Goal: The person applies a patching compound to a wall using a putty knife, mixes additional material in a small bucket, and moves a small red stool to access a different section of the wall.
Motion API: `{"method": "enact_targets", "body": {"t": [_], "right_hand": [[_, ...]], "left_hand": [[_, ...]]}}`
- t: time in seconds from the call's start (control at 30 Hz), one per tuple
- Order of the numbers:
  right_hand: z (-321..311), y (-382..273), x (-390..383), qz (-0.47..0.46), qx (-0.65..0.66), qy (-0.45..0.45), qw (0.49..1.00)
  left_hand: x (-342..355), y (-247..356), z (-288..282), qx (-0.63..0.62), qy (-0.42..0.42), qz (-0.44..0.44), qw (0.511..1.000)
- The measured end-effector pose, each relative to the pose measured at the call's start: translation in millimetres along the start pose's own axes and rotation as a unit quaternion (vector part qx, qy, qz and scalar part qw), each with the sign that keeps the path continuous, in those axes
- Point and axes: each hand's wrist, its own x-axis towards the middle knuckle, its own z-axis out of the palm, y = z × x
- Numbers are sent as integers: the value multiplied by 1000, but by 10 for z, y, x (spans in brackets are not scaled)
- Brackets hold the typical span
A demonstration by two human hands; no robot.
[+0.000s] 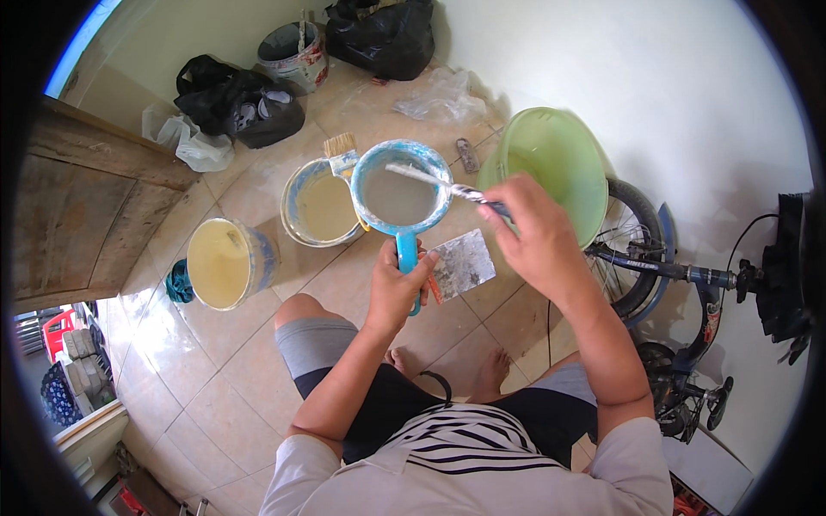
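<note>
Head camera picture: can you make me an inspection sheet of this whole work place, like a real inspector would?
Surface: tiled floor, shiny in patches at left
Things in use: turquoise dipper with grey contents, narrow tool, flat scraper, brush, two buckets of cloudy liquid, green tub
Clutter: black bags, white bag, clear plastic, stained bucket at the back
Hands: left hand grips the dipper's handle; scraper beside it, hold unclear; right hand grips the narrow tool, tip over the dipper
Cables: thin black cable by the bicycle
Surroundings: white wall, wooden panel at left, bicycle at right
</note>
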Motion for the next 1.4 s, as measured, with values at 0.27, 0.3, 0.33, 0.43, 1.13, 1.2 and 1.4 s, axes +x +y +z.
{"method": "enact_targets", "body": {"t": [0.27, 0.3, 0.33, 0.43, 1.13, 1.2, 1.4], "right_hand": [[-15, -216, 202, -34, -33, -117, 992], [-23, -215, 226, -41, -40, -137, 989], [-37, -204, 241, -46, -49, -155, 986], [-8, -202, 249, -23, -42, -170, 984], [495, 90, -1214, 259, 400, 77, 876], [547, 44, -1250, 229, 275, 28, 933], [691, -223, -1235, 101, 136, 74, 983]], "left_hand": [[-53, -10, -29, 18, -21, -15, 1000], [-55, -30, -36, 9, -24, -12, 1000], [-51, -41, -37, 1, -30, -10, 1000], [-74, -20, -34, 4, -41, -6, 999], [89, 224, 40, -92, 81, 30, 992], [109, 226, 61, -93, 97, 41, 990], [130, 227, 103, -85, 118, 52, 988]]}}
